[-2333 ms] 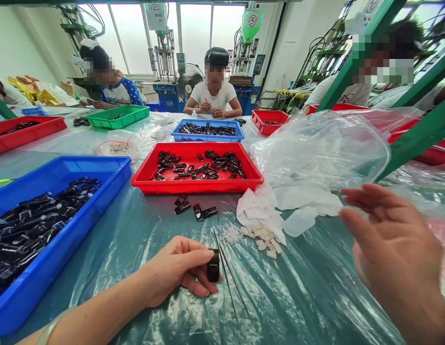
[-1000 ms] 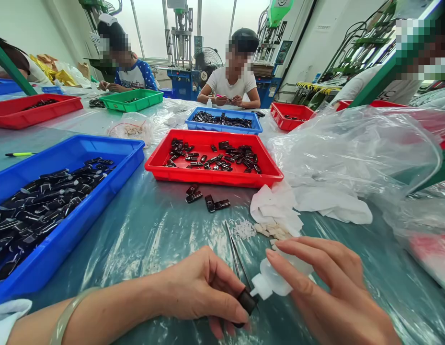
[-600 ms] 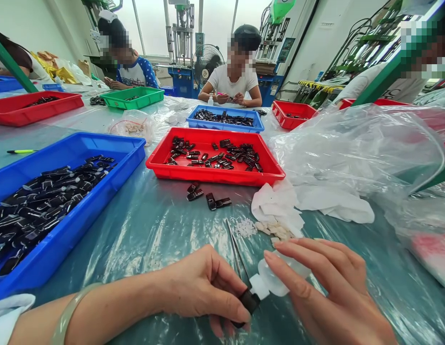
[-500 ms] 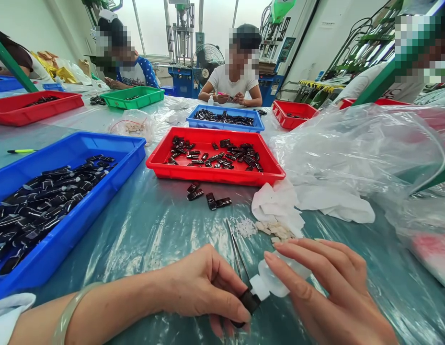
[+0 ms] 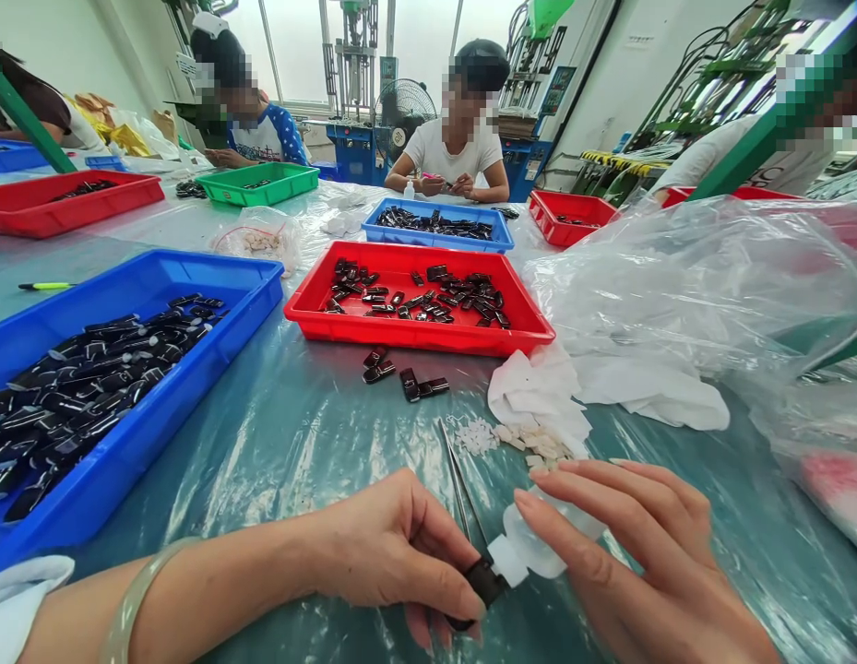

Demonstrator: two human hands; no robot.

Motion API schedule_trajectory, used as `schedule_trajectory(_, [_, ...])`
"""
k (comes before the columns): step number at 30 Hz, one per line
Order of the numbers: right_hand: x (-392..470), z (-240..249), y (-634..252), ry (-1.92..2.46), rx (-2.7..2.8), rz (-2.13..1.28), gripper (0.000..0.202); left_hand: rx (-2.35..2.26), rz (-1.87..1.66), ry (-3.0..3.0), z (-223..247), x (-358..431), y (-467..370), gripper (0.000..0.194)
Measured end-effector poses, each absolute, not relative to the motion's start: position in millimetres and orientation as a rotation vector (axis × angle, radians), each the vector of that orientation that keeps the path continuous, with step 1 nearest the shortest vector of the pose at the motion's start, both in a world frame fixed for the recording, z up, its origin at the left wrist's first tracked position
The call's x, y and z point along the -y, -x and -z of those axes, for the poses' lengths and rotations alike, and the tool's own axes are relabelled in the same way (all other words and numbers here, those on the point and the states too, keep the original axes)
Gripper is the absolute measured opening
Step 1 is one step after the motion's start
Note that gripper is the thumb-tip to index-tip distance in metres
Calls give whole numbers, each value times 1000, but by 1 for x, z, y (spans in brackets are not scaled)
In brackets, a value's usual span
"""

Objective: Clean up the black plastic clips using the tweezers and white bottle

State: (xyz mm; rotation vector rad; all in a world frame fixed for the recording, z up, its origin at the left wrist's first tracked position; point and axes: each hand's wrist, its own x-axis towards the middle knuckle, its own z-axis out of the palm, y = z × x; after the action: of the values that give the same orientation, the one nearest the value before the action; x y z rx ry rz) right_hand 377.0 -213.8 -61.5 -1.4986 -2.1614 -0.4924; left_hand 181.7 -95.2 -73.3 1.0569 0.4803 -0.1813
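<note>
My left hand (image 5: 414, 553) pinches a small black plastic part (image 5: 484, 581) between thumb and fingers. Against that part rests the white nozzle of a translucent squeeze bottle (image 5: 539, 544), tilted on its side. Over the bottle curves my right hand (image 5: 649, 553), its fingers closed round it; the thumb is hidden. Metal tweezers (image 5: 457, 475) lie on the plastic-covered table just beyond my left fingers, their lower end hidden behind that hand. Past the bottle are a little heap of clear bits (image 5: 475, 435) and some beige pieces (image 5: 539, 444).
A red tray (image 5: 414, 341) with black parts stands ahead, several loose parts (image 5: 421, 384) before it. A blue tray (image 5: 213, 369) full of black parts is at left. White cloth (image 5: 539, 397) and clear plastic sheeting (image 5: 691, 277) lie right. Co-workers sit across the table.
The view has shifted very slightly. Both hands keep their hold, with the bottle's nozzle still against the black part.
</note>
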Motion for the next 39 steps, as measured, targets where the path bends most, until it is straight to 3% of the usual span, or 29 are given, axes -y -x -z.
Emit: schedule_trajectory(39, [221,65,-372,1505,2146,566,29,-479,203,-1071,74,95,-182,14])
